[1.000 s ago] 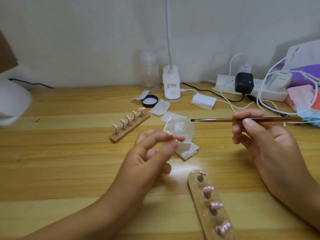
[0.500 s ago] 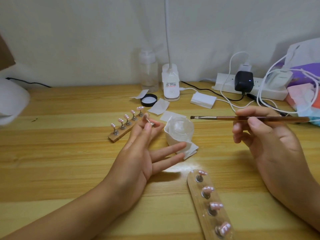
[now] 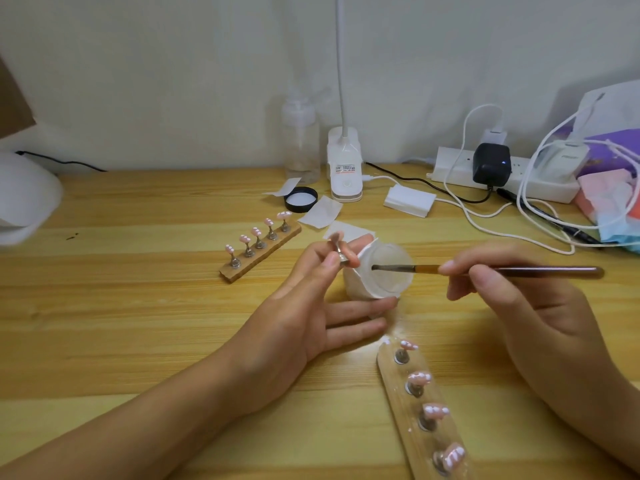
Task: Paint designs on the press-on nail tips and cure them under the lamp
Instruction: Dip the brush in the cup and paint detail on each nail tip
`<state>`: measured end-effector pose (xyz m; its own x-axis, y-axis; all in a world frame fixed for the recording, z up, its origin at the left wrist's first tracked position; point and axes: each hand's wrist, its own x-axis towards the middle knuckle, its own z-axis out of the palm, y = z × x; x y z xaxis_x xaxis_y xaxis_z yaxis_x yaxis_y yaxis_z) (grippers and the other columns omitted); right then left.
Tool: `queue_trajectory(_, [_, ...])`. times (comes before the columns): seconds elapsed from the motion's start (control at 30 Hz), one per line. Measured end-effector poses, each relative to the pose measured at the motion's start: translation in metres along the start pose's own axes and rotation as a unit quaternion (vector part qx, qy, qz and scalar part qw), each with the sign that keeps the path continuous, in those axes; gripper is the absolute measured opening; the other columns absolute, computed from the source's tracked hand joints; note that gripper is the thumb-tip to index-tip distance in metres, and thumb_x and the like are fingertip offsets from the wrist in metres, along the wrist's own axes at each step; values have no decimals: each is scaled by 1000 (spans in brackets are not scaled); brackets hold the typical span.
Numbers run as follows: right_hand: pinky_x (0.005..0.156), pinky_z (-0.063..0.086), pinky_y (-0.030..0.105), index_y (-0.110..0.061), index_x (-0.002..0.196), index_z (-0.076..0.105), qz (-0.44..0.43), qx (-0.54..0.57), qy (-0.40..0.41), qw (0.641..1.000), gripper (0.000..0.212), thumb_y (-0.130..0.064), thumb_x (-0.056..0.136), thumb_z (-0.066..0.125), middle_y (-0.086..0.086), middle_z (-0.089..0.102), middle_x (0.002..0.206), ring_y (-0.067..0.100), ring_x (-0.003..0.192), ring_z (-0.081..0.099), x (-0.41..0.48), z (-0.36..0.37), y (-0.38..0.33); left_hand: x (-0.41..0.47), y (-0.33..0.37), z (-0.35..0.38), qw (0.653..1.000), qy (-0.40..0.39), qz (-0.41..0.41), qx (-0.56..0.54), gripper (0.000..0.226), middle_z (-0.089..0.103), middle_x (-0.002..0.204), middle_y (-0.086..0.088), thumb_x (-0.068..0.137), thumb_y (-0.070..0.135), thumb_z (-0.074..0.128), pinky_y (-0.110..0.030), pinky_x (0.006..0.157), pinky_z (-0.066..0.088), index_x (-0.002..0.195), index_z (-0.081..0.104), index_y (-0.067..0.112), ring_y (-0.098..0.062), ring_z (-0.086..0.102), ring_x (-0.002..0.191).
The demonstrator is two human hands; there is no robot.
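My left hand [image 3: 311, 306] pinches a small metal nail stand with a pink nail tip [image 3: 337, 245] between thumb and forefinger; its other fingers lie stretched beside a small clear glass cup [image 3: 381, 275]. My right hand [image 3: 502, 299] grips a brown nail brush [image 3: 485, 270], and its bristle end sits over the cup's mouth. A wooden holder [image 3: 263, 249] with several painted pink tips lies to the left. A second wooden holder [image 3: 420, 403] with several tips lies near the front. The white curing lamp [image 3: 24, 199] shows at the far left edge.
At the back of the wooden table [image 3: 138, 323] stand a clear bottle [image 3: 301, 140], a white desk lamp base [image 3: 344, 168], a black lid [image 3: 300, 199], white wipes [image 3: 320, 211], a power strip [image 3: 485, 174] with cables, and bags [image 3: 609, 168] at the right.
My right hand has brought the brush left and down to the cup. My left hand, still pinching the nail stand, has shifted right next to the cup.
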<state>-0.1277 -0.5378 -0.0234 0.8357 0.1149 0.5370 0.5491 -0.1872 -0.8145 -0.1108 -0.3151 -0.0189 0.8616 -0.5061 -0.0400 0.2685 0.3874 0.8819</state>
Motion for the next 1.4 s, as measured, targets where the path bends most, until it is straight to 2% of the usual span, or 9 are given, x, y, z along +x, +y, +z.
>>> queue_trajectory(0.2, [79, 43, 42, -22, 99, 66, -16, -84, -31, 996, 20, -28, 95, 47, -10, 64, 89, 19, 89, 60, 1, 3, 0, 1, -3, -1, 1000, -6, 16, 22, 14, 49, 145, 17, 96, 36, 46, -41, 99, 51, 98, 58, 28, -37, 63, 116])
queue_trajectory(0.3, [77, 42, 45, -25, 99, 65, -28, -117, -50, 992, 19, -28, 96, 46, -11, 61, 88, 21, 89, 59, 0, 3, 2, 0, -4, 0, 999, -9, 24, 36, 15, 49, 144, 18, 92, 38, 50, -39, 100, 50, 95, 63, 31, -35, 63, 116])
queue_trajectory(0.57, [76, 42, 41, -26, 95, 64, -33, -106, -54, 992, 18, -27, 96, 46, -13, 60, 87, 18, 85, 57, 1, 2, 2, 0, -4, 0, 1000, 8, 21, 12, 14, 52, 142, 16, 92, 36, 50, -40, 97, 52, 93, 59, 26, -39, 63, 114])
queue_trajectory(0.7, [78, 42, 28, -22, 92, 63, -31, -46, -25, 998, 19, -24, 95, 44, -11, 59, 87, 17, 83, 56, 1, 1, 1, 2, 1, -2, 998, 34, -1, -50, 14, 56, 140, 8, 90, 34, 52, -43, 94, 53, 90, 60, 22, -45, 63, 111])
queue_trajectory(0.87, [77, 41, 16, -12, 89, 58, -24, 11, 25, 999, 20, -20, 94, 40, -4, 57, 84, 11, 77, 50, 4, -2, 2, 2, 3, -3, 997, 36, -11, -70, 15, 52, 143, 0, 92, 33, 52, -49, 97, 51, 91, 60, 21, -48, 61, 113])
queue_trajectory(1.0, [77, 41, 17, -17, 89, 59, -20, 24, 49, 998, 20, -20, 95, 39, -8, 58, 84, 11, 77, 50, 6, -5, 5, 4, 4, -5, 996, 35, -14, -76, 15, 54, 143, 0, 93, 33, 51, -50, 98, 49, 90, 59, 21, -49, 60, 114])
queue_trajectory(1.13, [76, 41, 19, -31, 87, 64, -6, 56, 73, 996, 26, -22, 95, 41, -7, 58, 84, 10, 77, 49, 8, -7, 11, 4, 3, -7, 996, 35, -16, -82, 15, 55, 141, 0, 93, 34, 52, -50, 99, 49, 92, 59, 22, -49, 59, 115])
queue_trajectory(1.3, [78, 42, 21, -31, 101, 67, 11, 77, 83, 994, 28, -23, 91, 43, -8, 62, 91, 12, 84, 55, 11, -11, 15, 6, 3, -9, 994, 30, -24, -98, 16, 56, 140, -2, 94, 35, 52, -49, 99, 49, 97, 55, 20, -49, 58, 116])
queue_trajectory(1.4, [79, 44, 18, -33, 94, 69, 17, 57, 77, 995, 28, -23, 84, 45, -9, 65, 91, 9, 84, 59, 10, -8, 12, 6, 3, -10, 993, 29, -25, -110, 15, 59, 137, -5, 94, 34, 52, -50, 99, 48, 96, 56, 19, -49, 58, 116])
